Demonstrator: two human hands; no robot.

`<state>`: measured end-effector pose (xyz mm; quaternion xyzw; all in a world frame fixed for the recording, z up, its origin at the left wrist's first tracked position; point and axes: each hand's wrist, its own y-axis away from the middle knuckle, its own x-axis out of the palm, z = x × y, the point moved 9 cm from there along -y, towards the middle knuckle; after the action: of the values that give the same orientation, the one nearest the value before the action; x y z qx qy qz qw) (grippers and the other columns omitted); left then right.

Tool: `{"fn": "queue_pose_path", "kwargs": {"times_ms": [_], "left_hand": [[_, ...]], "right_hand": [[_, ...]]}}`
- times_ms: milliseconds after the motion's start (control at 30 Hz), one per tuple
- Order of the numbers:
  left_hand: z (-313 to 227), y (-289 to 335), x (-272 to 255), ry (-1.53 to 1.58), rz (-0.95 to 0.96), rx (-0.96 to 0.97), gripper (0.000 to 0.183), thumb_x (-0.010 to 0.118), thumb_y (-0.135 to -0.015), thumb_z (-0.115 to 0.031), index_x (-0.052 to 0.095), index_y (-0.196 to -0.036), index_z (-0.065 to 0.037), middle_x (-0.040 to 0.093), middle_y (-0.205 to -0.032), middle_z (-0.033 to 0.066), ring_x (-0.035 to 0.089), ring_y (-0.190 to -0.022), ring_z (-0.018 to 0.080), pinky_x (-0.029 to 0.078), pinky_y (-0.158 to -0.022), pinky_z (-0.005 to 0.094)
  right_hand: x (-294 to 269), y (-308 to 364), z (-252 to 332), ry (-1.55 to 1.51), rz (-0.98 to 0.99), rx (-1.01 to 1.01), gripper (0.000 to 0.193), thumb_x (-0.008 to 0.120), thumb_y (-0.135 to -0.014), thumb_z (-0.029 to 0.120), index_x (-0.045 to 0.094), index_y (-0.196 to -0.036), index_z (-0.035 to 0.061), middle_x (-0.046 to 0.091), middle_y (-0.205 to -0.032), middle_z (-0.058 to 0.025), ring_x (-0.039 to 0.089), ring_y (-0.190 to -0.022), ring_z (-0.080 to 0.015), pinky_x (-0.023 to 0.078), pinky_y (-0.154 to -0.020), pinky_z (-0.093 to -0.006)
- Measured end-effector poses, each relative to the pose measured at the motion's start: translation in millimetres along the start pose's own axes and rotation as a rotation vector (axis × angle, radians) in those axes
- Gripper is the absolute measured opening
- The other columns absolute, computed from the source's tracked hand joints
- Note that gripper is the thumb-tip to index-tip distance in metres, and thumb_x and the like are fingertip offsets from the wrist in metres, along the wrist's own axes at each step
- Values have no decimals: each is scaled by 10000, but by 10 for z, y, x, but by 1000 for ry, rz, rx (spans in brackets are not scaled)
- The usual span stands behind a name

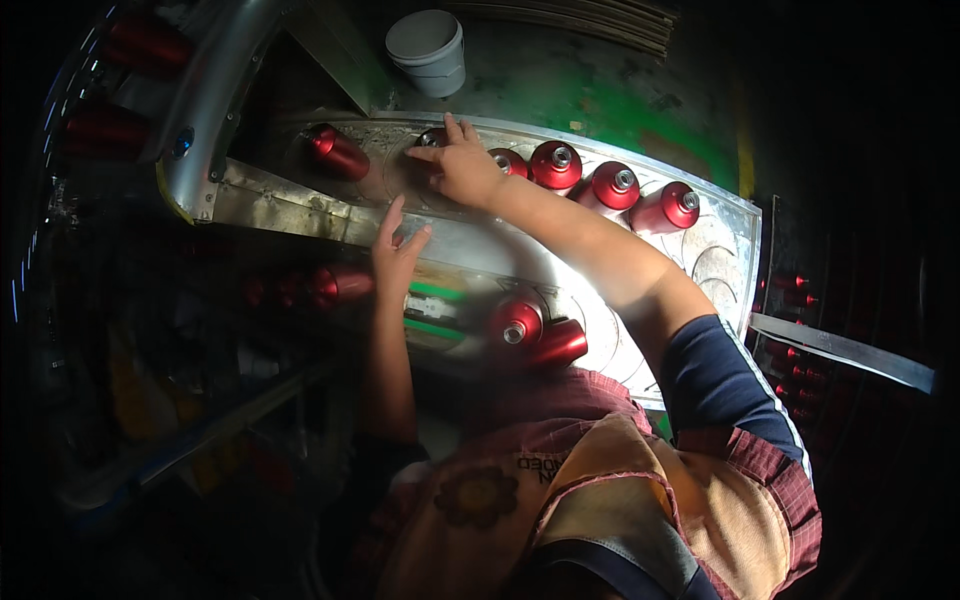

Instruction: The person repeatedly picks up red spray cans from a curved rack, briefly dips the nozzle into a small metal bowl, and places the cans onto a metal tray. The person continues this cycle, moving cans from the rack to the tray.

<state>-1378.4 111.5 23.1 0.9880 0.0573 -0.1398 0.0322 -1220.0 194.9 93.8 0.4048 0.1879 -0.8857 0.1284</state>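
Observation:
My right hand reaches across the metal tray with fingers spread, right at a red metal bottle that it partly hides. Whether the fingertips touch that bottle is hard to tell. My left hand is raised near the tray's inner strip, open, thumb and fingers apart, with nothing in it. To the left of my right hand, another red bottle leans over. Right of the hand runs a row of red bottles with silver necks, among them one bottle and an end bottle.
Nearer me, an upright red bottle stands beside a tilted one. A white bucket is on the floor beyond the tray. Rounded machine housing rises at left. A metal bar sticks out at right.

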Motion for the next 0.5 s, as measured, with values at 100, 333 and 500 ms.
{"fn": "queue_pose_path", "kwargs": {"times_ms": [100,333,500], "left_hand": [[-129,-288,167,-21,45,69,546,739,-869,-95,557,-1383,-57,616,-1328,86,541,-1245,210,427,-1035,359],[-481,-468,782,-166,114,313,582,766,-828,-144,564,-1370,-76,604,-1291,159,590,-1162,229,471,-984,341],[-505,-719,720,-285,-46,363,435,797,-791,-170,655,-1191,-74,671,-1185,142,622,-1131,258,476,-980,350]], "right_hand": [[-585,569,340,-297,-298,-266,343,648,-831,87,687,-1167,138,491,-1422,-237,429,-1341,-408,411,-1081,-443],[-621,3080,-506,-462,73,358,315,596,-787,-88,619,-1066,56,611,-1084,-132,628,-1010,-291,514,-903,-348],[101,3955,-819,18,554,345,905,747,-777,378,303,-1449,-34,448,-1374,-239,404,-1312,-384,317,-1124,-445]]}}
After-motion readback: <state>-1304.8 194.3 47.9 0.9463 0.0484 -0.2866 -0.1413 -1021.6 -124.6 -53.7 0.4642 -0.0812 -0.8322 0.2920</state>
